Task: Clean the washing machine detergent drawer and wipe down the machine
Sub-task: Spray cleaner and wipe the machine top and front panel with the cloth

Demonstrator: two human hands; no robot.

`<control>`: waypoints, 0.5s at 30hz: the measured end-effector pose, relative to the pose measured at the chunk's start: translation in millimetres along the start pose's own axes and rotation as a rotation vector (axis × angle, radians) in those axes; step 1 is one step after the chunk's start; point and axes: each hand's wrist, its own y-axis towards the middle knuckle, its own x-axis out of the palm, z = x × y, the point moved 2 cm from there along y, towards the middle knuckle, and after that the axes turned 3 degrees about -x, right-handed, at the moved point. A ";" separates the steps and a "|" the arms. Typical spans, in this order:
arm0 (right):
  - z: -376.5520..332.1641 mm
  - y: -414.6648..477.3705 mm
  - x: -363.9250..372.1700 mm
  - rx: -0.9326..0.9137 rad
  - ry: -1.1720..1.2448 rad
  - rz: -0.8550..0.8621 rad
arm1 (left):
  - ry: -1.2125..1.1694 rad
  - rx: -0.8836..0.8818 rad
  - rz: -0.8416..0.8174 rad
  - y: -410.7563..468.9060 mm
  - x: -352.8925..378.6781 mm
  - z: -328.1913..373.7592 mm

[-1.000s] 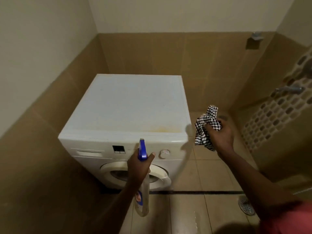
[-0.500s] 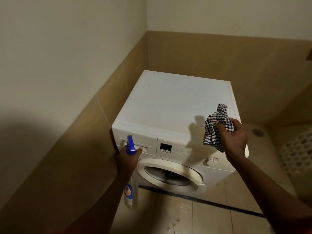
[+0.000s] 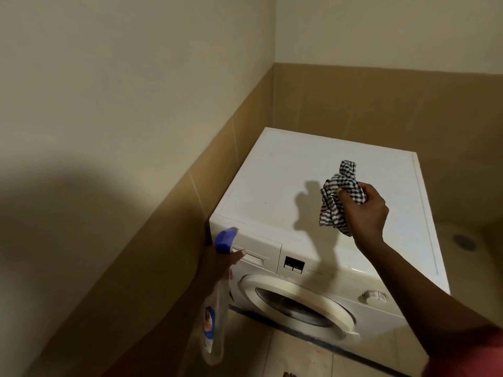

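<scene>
Nearest, the left grip point(image 3: 216, 265) is clamped round the spray bottle point(image 3: 213, 330), thumb tip beside the detergent drawer point(image 3: 258, 248), closed at the washing machine point(image 3: 285, 172) front's left; best hook its recess with a spare finger and pull straight; farther right, the right grip point(image 3: 364, 213) bunches the checked cloth point(image 3: 337, 202) above the top.
</scene>
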 end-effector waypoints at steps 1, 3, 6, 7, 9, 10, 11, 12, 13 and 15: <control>-0.1 5.8 8.0 0.002 0.005 -0.010 | -0.020 -0.019 0.017 2.4 -2.1 0.3; -1.2 18.4 25.0 0.010 0.019 -0.037 | 0.009 -0.077 0.076 3.5 -6.6 6.6; -0.6 32.5 48.4 0.022 0.038 -0.099 | 0.083 -0.138 0.110 14.5 -19.8 15.8; 0.7 37.0 56.7 0.022 0.039 -0.133 | 0.118 -0.163 0.123 22.5 -25.2 16.7; 4.4 41.6 71.8 0.020 0.036 -0.186 | 0.200 -0.237 0.186 30.4 -33.3 22.1; 6.4 43.2 78.6 0.025 0.035 -0.204 | 0.229 -0.257 0.219 33.2 -36.1 24.6; 8.7 46.2 86.3 0.030 0.036 -0.222 | 0.250 -0.255 0.246 37.6 -37.7 26.2; 10.2 48.4 93.0 0.032 0.030 -0.239 | 0.287 -0.256 0.259 41.4 -37.6 27.5; 10.7 49.1 98.7 0.027 0.021 -0.257 | 0.333 -0.257 0.256 42.0 -36.5 28.6; 9.5 49.7 108.6 0.015 0.008 -0.289 | 0.352 -0.247 0.218 42.7 -35.3 27.7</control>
